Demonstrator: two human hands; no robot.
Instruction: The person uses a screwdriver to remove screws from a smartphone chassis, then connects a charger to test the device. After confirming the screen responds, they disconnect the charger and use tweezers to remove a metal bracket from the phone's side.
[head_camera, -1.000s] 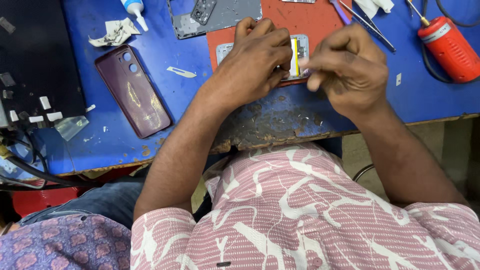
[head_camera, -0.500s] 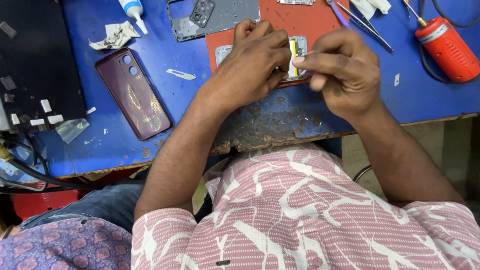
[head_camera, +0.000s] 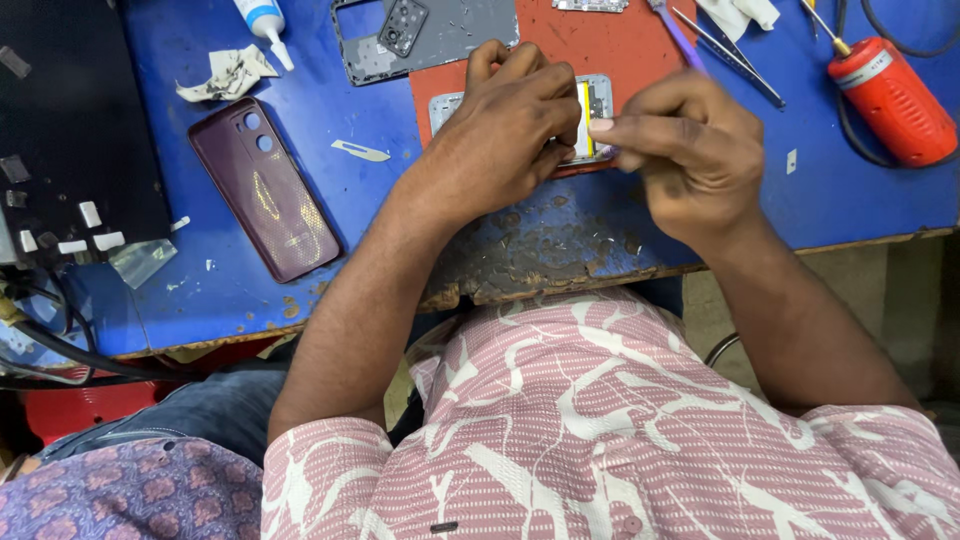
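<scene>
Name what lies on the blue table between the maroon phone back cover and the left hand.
In the head view, a small pale sliver lies on the blue table between the maroon phone back cover and the left hand.

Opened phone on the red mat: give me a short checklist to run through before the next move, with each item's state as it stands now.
1. Opened phone lies on the red mat: ok.
2. Left hand rests on the phone, steadying it: ok.
3. Right hand has thumb and forefinger pinched at the phone's right edge: ok. What the grip holds: cannot tell.
4. Tweezers lie on the mat's far right, close to the right hand: ok.
5. Maroon back cover lies apart on the blue table, left of the work: ok.
6. Loose screws accounted for: cannot tell, too small to see.
</scene>
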